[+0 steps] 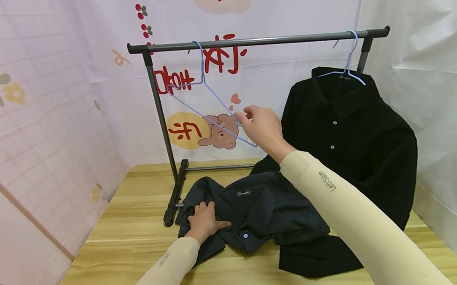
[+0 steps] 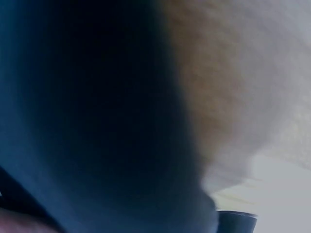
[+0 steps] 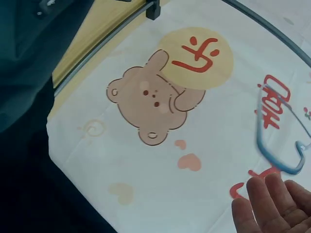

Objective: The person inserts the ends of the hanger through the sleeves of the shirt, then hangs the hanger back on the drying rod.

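Dark slate collared shirt (image 1: 262, 214), long form not fully shown: lay bunched on the wooden table (image 1: 118, 253), in front of the garment rack (image 1: 259, 41), its neck label (image 1: 244, 193) face up and one pale button (image 1: 245, 236) showing. Left hand (image 1: 205, 220): rested on the cloth beside the collar, thumb set apart from the fingers, probably to steady the garment; whether any fabric was pinched could not be told, the left wrist view being a dark blur. Right hand (image 1: 262, 127): raised before the rack, fingers loosely extended and gripping nothing, just beside the lower right corner of a bare blue wire hanger (image 1: 204, 82); seemingly placed there to reach it. Said hanger: hooked over the left part of the rail, which kept it upright and clear of the table. Second blue hanger (image 1: 348, 70): hooked near the rail's right end and set within the neck of a black button-up shirt (image 1: 380, 139), evidently to bear its weight, collar uppermost. Cream sleeves (image 1: 337, 205), one on each forearm, lettered. Backdrop: white cloth printed with a brown bear (image 1: 220, 131).
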Demonstrator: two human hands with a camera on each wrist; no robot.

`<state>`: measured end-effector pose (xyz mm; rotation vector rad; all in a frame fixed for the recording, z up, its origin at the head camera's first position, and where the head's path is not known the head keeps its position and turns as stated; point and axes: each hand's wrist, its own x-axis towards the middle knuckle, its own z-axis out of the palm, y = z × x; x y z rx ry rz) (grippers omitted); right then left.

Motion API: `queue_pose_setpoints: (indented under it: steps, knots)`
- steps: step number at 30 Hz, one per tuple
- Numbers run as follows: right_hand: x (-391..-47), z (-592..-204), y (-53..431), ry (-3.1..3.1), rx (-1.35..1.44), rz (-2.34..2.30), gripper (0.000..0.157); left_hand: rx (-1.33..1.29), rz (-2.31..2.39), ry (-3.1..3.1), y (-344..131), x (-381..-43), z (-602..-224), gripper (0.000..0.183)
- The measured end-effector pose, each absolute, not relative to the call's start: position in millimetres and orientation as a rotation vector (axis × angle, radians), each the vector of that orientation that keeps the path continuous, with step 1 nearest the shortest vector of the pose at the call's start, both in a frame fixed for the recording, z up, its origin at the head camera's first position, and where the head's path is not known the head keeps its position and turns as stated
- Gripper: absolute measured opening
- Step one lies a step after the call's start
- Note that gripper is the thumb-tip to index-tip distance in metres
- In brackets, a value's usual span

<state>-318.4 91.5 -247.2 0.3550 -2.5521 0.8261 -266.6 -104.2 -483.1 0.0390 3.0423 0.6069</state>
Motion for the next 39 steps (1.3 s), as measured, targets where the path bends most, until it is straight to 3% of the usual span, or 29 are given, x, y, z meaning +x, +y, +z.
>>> queue_pose_setpoints:
  steps: [4,10,18,39]
  knots:
    - [-320.2,-240.2,80.8,-2.597,0.349,0.765,0.056,0.037,0.610,3.044,-103.3,-267.6,-484.5,0.082]
    - [-325.8,-236.9,66.6,-2.600,0.384,0.749,0.049,0.047,0.632,3.047,-101.8,-266.6,-486.2,0.081]
    - [-327.7,-238.5,60.6,-2.551,0.388,0.728,0.023,0.056,0.630,3.043,-100.5,-268.2,-492.5,0.080]
    - [-325.9,-229.2,75.6,-2.282,0.438,0.919,0.029,0.052,0.636,3.058,-103.2,-264.1,-482.4,0.080]
